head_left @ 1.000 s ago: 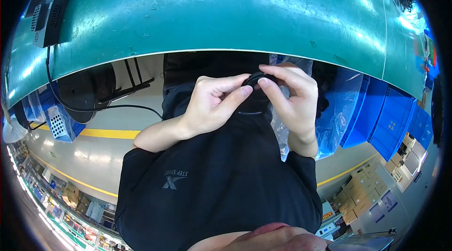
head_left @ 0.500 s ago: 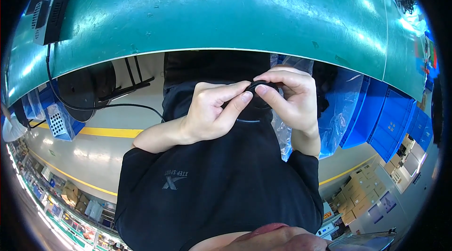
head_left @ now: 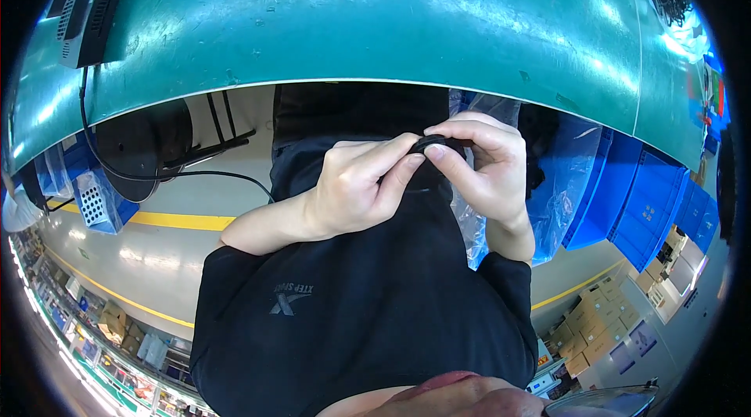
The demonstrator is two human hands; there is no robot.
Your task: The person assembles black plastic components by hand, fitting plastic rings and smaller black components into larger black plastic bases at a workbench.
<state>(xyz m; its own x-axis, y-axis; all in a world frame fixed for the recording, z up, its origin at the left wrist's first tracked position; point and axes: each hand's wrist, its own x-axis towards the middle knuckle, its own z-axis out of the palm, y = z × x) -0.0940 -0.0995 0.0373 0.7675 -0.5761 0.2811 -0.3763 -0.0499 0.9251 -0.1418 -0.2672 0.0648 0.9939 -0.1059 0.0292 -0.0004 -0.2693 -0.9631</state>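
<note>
Between my two hands is a small black curved piece, like a thick cord or ring [head_left: 429, 141], held in front of my body just short of the bench edge. My left hand [head_left: 356, 185] pinches its left end between thumb and forefinger. On its other side, my right hand [head_left: 491, 167] closes thumb and fingertips on it. Fingers cover much of the piece, and its dark colour blends into the black clothing behind, so its exact kind cannot be made out.
A green bench [head_left: 352, 18] spans the far side. At its left stands a black vented box [head_left: 92, 22], whose black cable [head_left: 176, 176] runs down toward my left forearm. Blue bins [head_left: 645, 202] and clear plastic bags [head_left: 575, 163] are at right; a round black stool [head_left: 145, 147] is at left.
Both hands keep their pinch on the black piece. The fingers shift slightly, and the piece looks a little flatter between them. The view has moved a touch.
</note>
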